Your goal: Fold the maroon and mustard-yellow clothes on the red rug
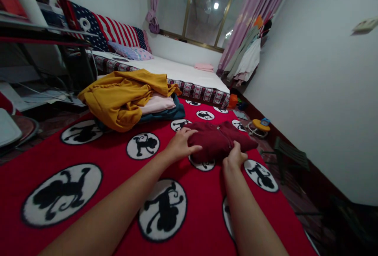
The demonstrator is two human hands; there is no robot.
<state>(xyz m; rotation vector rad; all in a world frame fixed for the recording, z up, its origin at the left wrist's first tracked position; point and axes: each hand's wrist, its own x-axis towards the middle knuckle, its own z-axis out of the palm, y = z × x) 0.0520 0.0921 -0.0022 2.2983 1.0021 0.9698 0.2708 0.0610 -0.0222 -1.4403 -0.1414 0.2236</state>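
Note:
A dark red garment with a zipper (214, 142), folded into a bundle, lies on the red blanket (118, 173) printed with black monkeys in white circles. My left hand (182, 144) is at the garment's left end, thumb and fingers spread apart and touching the cloth. At the near right edge, my right hand (235, 156) holds the cloth with its fingers bent, some of them hidden. Farther left sits a pile of clothes: a mustard-yellow garment (121, 98) on top, a pale pink one (158, 104) and a dark teal one (179, 109) underneath.
Beyond the blanket stands a bed with a white sheet (174, 69) and a pillow (131, 51). At left is a cluttered desk (44, 35). A yellow-topped stool (260, 125) and a dark folding stool (291, 155) stand along the right wall. Clothes (248, 61) hang by the curtain.

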